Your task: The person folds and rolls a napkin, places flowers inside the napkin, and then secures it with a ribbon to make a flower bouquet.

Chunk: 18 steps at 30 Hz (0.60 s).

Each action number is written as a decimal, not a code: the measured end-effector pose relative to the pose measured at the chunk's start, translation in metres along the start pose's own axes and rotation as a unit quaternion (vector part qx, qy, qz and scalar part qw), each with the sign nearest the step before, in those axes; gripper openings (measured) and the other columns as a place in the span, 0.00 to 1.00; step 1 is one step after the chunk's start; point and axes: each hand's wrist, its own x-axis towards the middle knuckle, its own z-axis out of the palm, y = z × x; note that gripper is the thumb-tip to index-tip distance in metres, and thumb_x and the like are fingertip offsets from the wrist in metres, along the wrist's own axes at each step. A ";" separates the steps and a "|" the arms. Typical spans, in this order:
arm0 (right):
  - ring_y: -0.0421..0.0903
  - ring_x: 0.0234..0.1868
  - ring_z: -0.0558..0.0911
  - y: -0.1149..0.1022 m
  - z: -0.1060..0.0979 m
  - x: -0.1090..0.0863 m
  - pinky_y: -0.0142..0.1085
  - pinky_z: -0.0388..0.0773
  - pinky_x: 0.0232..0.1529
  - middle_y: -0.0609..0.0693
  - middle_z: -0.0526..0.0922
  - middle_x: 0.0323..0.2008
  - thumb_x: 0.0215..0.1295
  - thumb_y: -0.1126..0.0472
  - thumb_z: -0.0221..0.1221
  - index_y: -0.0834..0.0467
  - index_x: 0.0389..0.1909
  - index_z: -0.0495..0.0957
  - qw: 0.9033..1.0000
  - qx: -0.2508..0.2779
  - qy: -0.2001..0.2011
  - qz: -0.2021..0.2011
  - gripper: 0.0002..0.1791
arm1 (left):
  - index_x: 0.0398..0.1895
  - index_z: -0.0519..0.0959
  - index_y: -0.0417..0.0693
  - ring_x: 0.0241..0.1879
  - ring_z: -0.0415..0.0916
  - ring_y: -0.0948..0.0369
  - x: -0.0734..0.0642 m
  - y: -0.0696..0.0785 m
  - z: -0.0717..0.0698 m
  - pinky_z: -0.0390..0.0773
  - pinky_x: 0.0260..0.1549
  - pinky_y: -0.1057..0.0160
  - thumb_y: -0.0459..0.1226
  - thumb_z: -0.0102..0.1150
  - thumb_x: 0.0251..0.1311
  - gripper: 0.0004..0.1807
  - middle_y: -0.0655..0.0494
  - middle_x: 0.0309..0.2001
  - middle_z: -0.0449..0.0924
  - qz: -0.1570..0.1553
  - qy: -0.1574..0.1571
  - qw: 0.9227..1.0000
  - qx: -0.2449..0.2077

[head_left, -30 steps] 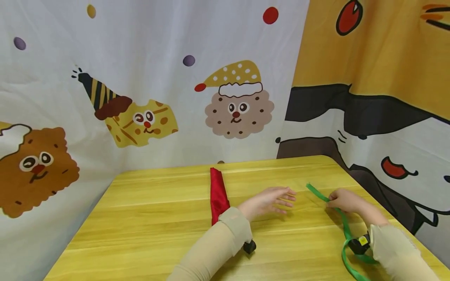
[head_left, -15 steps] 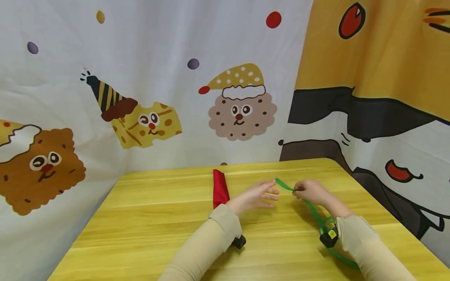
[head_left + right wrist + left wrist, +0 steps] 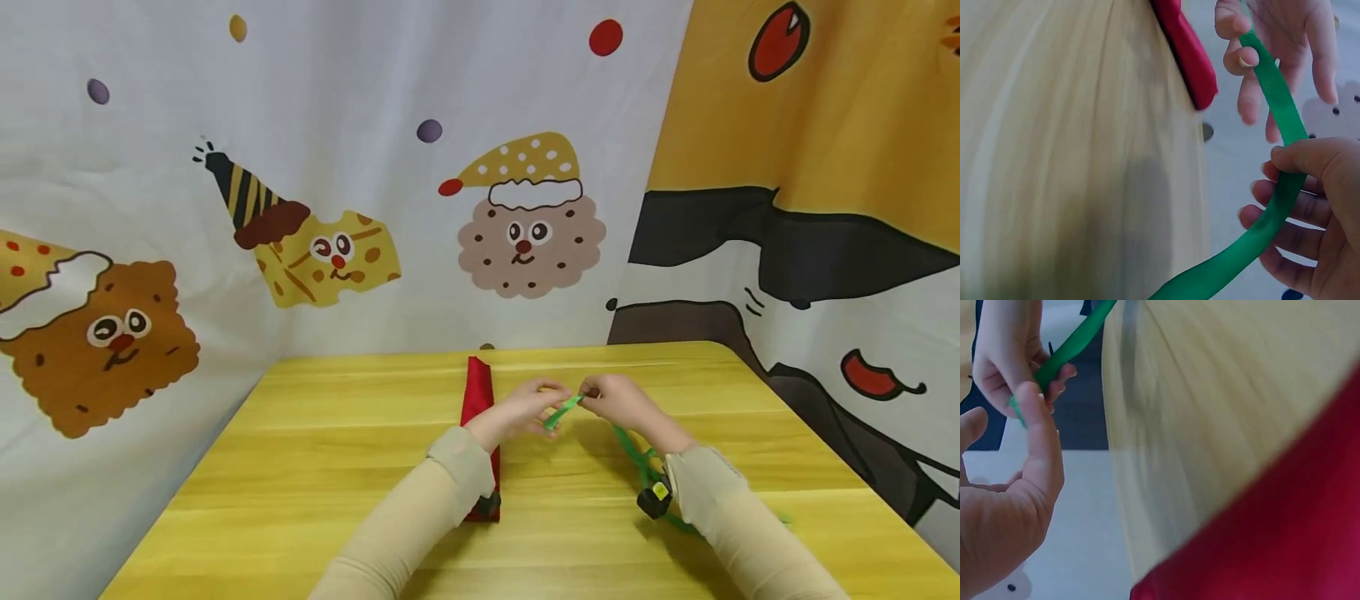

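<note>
A green ribbon (image 3: 1275, 90) runs between the two hands, its short free end lying against the fingers of my left hand (image 3: 525, 408). That hand's fingers are spread, and in the left wrist view its thumb stands apart from the index finger. My right hand (image 3: 622, 402) pinches the ribbon near this end, the thumb (image 3: 1310, 155) pressed over it. The rest of the ribbon hangs below the right wrist towards the table, partly hidden by the wrist camera. A long folded red satin-like cloth (image 3: 477, 392) lies beneath my left wrist, which covers its middle.
The yellow wood-grain table (image 3: 322, 467) reaches back to a printed cloth curtain (image 3: 360, 100) with cartoon figures. Small black cameras sit at both wrists, the right one (image 3: 654, 497) with a yellow mark. The red cloth stretches almost to the table's back edge.
My right hand has moved left with the ribbon, bringing its end to the left hand. My left hand has shifted slightly left. The red cloth stays on the table.
</note>
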 end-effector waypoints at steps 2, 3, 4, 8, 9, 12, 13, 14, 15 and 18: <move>0.41 0.23 0.75 -0.006 0.002 0.005 0.37 0.73 0.25 0.49 0.82 0.31 0.68 0.62 0.58 0.58 0.36 0.83 1.000 -0.005 0.011 -0.015 0.06 | 0.63 0.68 0.45 0.31 0.75 0.52 -0.002 0.001 -0.007 0.80 0.28 0.60 0.50 0.58 0.66 0.28 0.45 0.46 0.74 0.000 0.000 1.000 0.019; 0.40 0.23 0.75 -0.009 0.004 0.007 0.37 0.73 0.26 0.48 0.82 0.31 0.68 0.62 0.58 0.58 0.37 0.83 1.000 -0.007 0.015 -0.022 0.06 | 0.61 0.70 0.44 0.28 0.73 0.54 -0.004 0.001 -0.011 0.79 0.27 0.61 0.50 0.58 0.66 0.27 0.46 0.44 0.74 0.000 -0.001 1.000 0.028; 0.40 0.23 0.74 -0.013 0.005 0.009 0.36 0.72 0.26 0.47 0.82 0.31 0.68 0.61 0.58 0.58 0.37 0.83 0.999 -0.008 0.019 -0.031 0.06 | 0.59 0.72 0.43 0.27 0.72 0.55 -0.005 0.001 -0.015 0.79 0.27 0.61 0.50 0.58 0.66 0.26 0.47 0.40 0.75 0.000 -0.003 0.999 0.038; 0.40 0.20 0.71 -0.022 0.010 0.018 0.35 0.70 0.24 0.47 0.81 0.28 0.69 0.60 0.57 0.57 0.37 0.83 0.998 0.028 0.019 -0.052 0.07 | 0.46 0.79 0.40 0.20 0.69 0.59 -0.013 0.003 -0.030 0.80 0.28 0.61 0.48 0.60 0.65 0.19 0.52 0.25 0.71 0.017 0.002 0.997 0.074; 0.41 0.20 0.71 -0.023 0.011 0.021 0.35 0.70 0.24 0.49 0.81 0.27 0.69 0.60 0.57 0.57 0.37 0.82 0.997 0.053 0.010 -0.056 0.06 | 0.42 0.80 0.40 0.20 0.69 0.60 -0.015 0.004 -0.034 0.81 0.29 0.60 0.46 0.60 0.65 0.17 0.53 0.23 0.69 0.024 0.007 0.996 0.083; 0.49 0.26 0.75 -0.027 0.013 0.027 0.37 0.72 0.28 0.55 0.80 0.29 0.67 0.61 0.58 0.59 0.39 0.80 0.985 0.151 -0.039 -0.069 0.06 | 0.34 0.80 0.41 0.20 0.70 0.60 -0.020 0.007 -0.046 0.82 0.33 0.54 0.42 0.62 0.64 0.12 0.53 0.23 0.69 0.051 0.025 0.992 0.113; 0.54 0.29 0.76 -0.029 0.014 0.029 0.39 0.73 0.32 0.58 0.80 0.31 0.67 0.61 0.57 0.59 0.40 0.79 0.978 0.187 -0.063 -0.073 0.07 | 0.32 0.79 0.41 0.21 0.71 0.60 -0.022 0.007 -0.050 0.82 0.34 0.52 0.41 0.62 0.63 0.11 0.53 0.24 0.70 0.060 0.029 0.990 0.125; 0.57 0.32 0.77 -0.031 0.016 0.031 0.42 0.75 0.35 0.61 0.80 0.34 0.68 0.60 0.57 0.60 0.42 0.78 0.968 0.223 -0.086 -0.074 0.08 | 0.31 0.79 0.42 0.22 0.71 0.60 -0.024 0.008 -0.055 0.81 0.34 0.51 0.41 0.63 0.63 0.11 0.53 0.25 0.71 0.068 0.033 0.988 0.139; 0.59 0.35 0.77 -0.034 0.017 0.033 0.44 0.75 0.38 0.63 0.79 0.35 0.70 0.58 0.55 0.61 0.43 0.78 0.959 0.251 -0.108 -0.074 0.10 | 0.30 0.79 0.41 0.22 0.71 0.59 -0.027 0.010 -0.058 0.81 0.35 0.50 0.41 0.63 0.63 0.11 0.53 0.26 0.71 0.074 0.035 0.985 0.151; 0.60 0.38 0.77 -0.041 0.023 0.039 0.52 0.74 0.45 0.61 0.77 0.34 0.75 0.53 0.50 0.62 0.44 0.76 0.938 0.308 -0.144 -0.071 0.15 | 0.30 0.78 0.40 0.24 0.73 0.58 -0.037 0.013 -0.069 0.81 0.34 0.50 0.41 0.63 0.63 0.13 0.48 0.29 0.73 0.087 0.039 0.979 0.181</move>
